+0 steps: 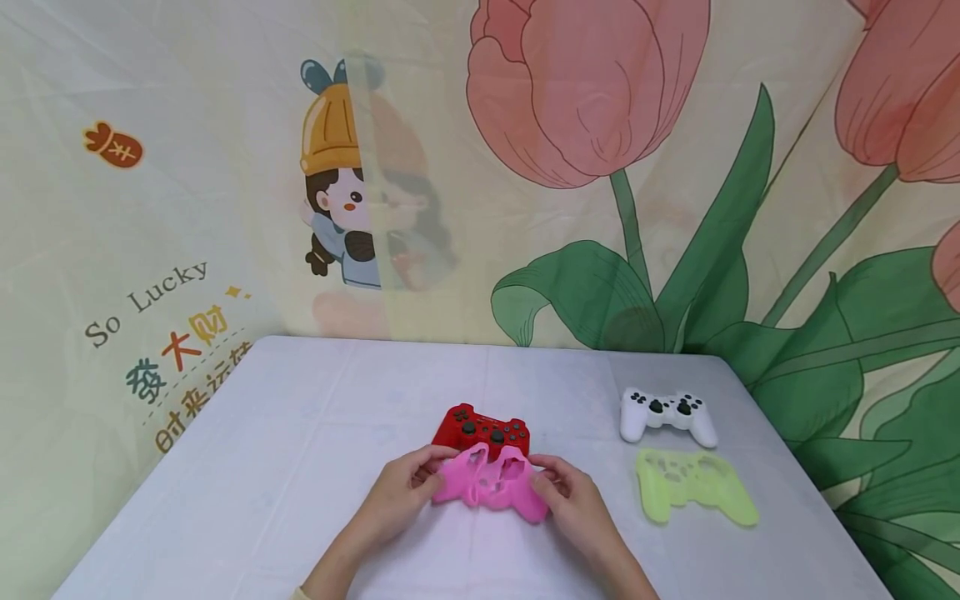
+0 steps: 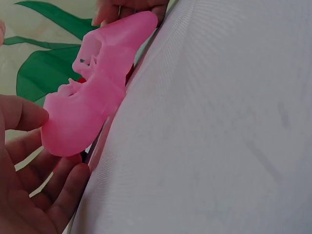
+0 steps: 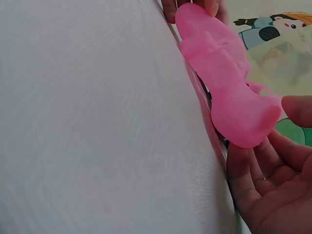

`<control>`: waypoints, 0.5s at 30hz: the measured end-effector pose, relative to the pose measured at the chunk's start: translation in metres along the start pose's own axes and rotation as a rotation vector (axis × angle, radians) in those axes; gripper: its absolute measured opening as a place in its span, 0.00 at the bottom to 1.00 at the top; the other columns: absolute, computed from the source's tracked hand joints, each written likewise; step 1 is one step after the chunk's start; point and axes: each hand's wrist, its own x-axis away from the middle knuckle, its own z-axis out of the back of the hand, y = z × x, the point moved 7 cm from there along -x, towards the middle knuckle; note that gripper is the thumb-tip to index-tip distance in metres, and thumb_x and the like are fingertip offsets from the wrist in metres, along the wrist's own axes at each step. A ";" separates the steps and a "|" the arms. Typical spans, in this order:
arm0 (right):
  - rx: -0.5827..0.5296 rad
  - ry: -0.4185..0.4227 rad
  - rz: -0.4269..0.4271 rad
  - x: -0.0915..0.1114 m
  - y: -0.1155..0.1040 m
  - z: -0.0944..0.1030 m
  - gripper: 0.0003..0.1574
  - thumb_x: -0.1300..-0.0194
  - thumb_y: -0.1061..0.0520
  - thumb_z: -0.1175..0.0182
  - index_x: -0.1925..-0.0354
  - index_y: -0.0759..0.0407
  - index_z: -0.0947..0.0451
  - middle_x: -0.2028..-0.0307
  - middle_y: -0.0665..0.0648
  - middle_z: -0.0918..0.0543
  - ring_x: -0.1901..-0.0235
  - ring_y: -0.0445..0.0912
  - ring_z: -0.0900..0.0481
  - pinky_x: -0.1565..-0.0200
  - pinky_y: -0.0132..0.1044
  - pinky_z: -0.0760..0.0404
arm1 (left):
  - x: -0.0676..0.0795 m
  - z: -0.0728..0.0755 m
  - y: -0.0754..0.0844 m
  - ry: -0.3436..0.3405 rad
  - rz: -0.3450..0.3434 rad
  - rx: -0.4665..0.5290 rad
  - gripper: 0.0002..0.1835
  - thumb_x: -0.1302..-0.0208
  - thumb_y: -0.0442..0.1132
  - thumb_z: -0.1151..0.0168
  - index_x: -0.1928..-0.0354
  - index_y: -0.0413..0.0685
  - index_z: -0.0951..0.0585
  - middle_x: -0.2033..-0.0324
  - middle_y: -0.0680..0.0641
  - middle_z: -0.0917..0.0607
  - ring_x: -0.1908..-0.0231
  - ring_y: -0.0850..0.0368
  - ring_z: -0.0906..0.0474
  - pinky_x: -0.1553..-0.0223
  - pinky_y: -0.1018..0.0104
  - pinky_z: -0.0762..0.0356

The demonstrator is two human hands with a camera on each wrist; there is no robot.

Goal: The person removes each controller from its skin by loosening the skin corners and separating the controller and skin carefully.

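Note:
A pink silicone controller cover (image 1: pixel 491 492) with cut-out openings is held between both hands, just in front of a red game controller (image 1: pixel 480 427). My left hand (image 1: pixel 401 492) pinches the cover's left grip between thumb and fingers. At the opposite grip, my right hand (image 1: pixel 573 500) pinches it the same way. In the left wrist view the cover (image 2: pixel 87 107) is tilted, its openings turned away from me. The right wrist view has the cover's rounded grip end (image 3: pixel 246 119) between thumb and fingers. The cover hides the front part of the red controller.
A white game controller (image 1: pixel 635 423) lies at the right of the table, with a yellow-green silicone cover (image 1: pixel 697 483) in front of it. White cloth covers the table (image 1: pixel 315 433). A printed curtain (image 1: pixel 442 317) hangs behind the table's back edge.

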 end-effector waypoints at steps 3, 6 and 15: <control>0.055 0.002 0.000 0.000 0.001 0.000 0.20 0.24 0.51 0.35 0.39 0.55 0.15 0.58 0.52 0.15 0.59 0.45 0.22 0.59 0.35 0.22 | 0.001 -0.001 0.001 -0.016 -0.015 -0.011 0.15 0.25 0.41 0.36 0.40 0.63 0.16 0.62 0.56 0.16 0.62 0.60 0.19 0.57 0.68 0.20; 0.084 0.000 -0.010 -0.001 0.002 0.000 0.19 0.24 0.50 0.36 0.39 0.54 0.14 0.55 0.51 0.13 0.58 0.45 0.22 0.58 0.36 0.21 | 0.002 -0.002 0.000 -0.026 -0.007 -0.013 0.14 0.25 0.48 0.33 0.41 0.62 0.15 0.65 0.56 0.16 0.64 0.61 0.19 0.61 0.69 0.20; 0.071 -0.006 -0.002 0.000 0.002 0.000 0.18 0.26 0.54 0.34 0.42 0.56 0.14 0.60 0.51 0.14 0.60 0.45 0.20 0.58 0.34 0.20 | 0.002 0.000 0.000 -0.009 0.000 -0.029 0.17 0.23 0.51 0.35 0.40 0.56 0.13 0.64 0.57 0.16 0.62 0.60 0.21 0.61 0.69 0.21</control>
